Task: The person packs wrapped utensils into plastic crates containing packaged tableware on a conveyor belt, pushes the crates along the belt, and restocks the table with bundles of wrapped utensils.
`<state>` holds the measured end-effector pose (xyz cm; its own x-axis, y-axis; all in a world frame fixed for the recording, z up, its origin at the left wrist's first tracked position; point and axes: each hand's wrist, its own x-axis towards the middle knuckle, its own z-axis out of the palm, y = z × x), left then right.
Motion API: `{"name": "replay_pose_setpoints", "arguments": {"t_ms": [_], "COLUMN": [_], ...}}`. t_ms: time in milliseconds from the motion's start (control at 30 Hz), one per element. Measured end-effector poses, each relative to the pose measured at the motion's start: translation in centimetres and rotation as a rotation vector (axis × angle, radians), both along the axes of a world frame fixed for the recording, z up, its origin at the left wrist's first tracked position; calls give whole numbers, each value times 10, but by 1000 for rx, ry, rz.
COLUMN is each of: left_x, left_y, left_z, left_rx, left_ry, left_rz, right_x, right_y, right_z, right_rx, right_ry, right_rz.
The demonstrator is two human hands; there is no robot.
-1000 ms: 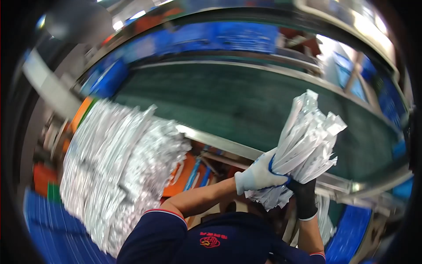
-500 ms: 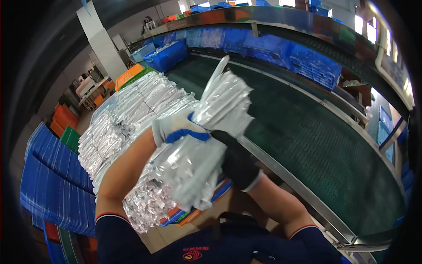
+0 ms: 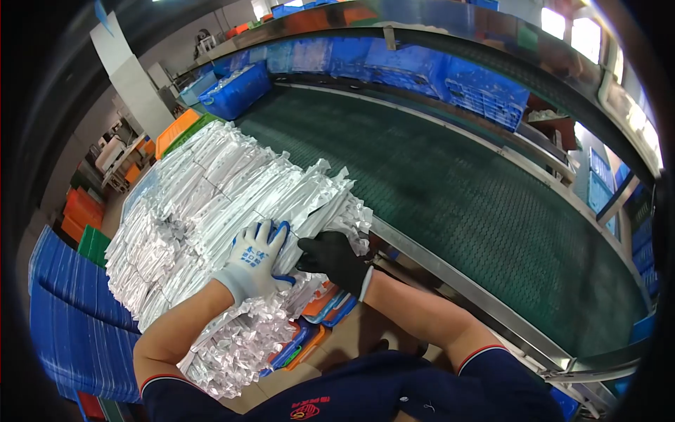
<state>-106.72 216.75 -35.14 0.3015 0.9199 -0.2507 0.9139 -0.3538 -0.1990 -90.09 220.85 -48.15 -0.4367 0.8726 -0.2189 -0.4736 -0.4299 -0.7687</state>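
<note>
My left hand, in a white glove with blue edging, lies on a large pile of silvery-white foil packets. Its fingers are spread and no grip shows. Beside it, my right hand in a black glove closes around the near edge of a bundle of foil packets at the pile's right end. The fingertips are partly hidden by the packets. Crumpled packet ends face me on the pile's near side.
A green conveyor belt with a metal edge runs along the right. Blue crates line its far side. A blue bin stands at the belt's far left, and stacked blue trays are at my left. Colored crates show under the pile.
The bundle that was held up between both hands is now down on the pile's right part. My left hand has spread its fingers on top; my right hand has moved lower and leftward.
</note>
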Motion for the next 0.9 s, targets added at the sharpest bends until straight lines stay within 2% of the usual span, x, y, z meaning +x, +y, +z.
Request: {"name": "replay_pose_setpoints", "arguments": {"t_ms": [67,167,267,300,367,467,500,533,600,667,700,733,800,833,900], "left_x": [-9,-16,-17,-15,-8,-5,-11,-6,17,60,85,106,157,187,248], "left_y": [7,12,0,-3,-7,-8,-6,-5,-1,2,4,9,12,6,-18], "left_z": [-8,-14,-31,-40,-43,-29,-34,-27,-20,-2,2,-5,-18,-30,-46], "left_rx": [96,54,108,172,237,191,270,283,324,156,37,-55,-77,-194,-325], "left_ry": [-5,-48,-61,-44,3,-97,-113,-219,-336,-445,-516,-577,-424,-435,-268], "left_rz": [-103,-57,-44,-43,-35,-2,-93,-155,-323,-463,-525,-612,-923,-994,-1202], "right_x": [0,19,38,42,45,49,50,56,66,90,99,120,148,161,183], "right_y": [7,16,5,4,5,4,5,-1,-13,-37,-54,-74,-108,-134,-192], "right_z": [5,13,23,16,3,-8,-26,-25,-50,-66,-76,-80,-134,-160,-208], "right_rx": [12,125,243,238,458,439,544,486,635,586,612,592,487,422,376], "right_ry": [-35,-290,-504,-510,-423,-361,-365,-401,-442,-430,-479,-636,-824,-832,-780], "right_rz": [2,198,83,85,-109,-212,-226,-225,-303,-319,-493,-529,-455,-544,-900]}}
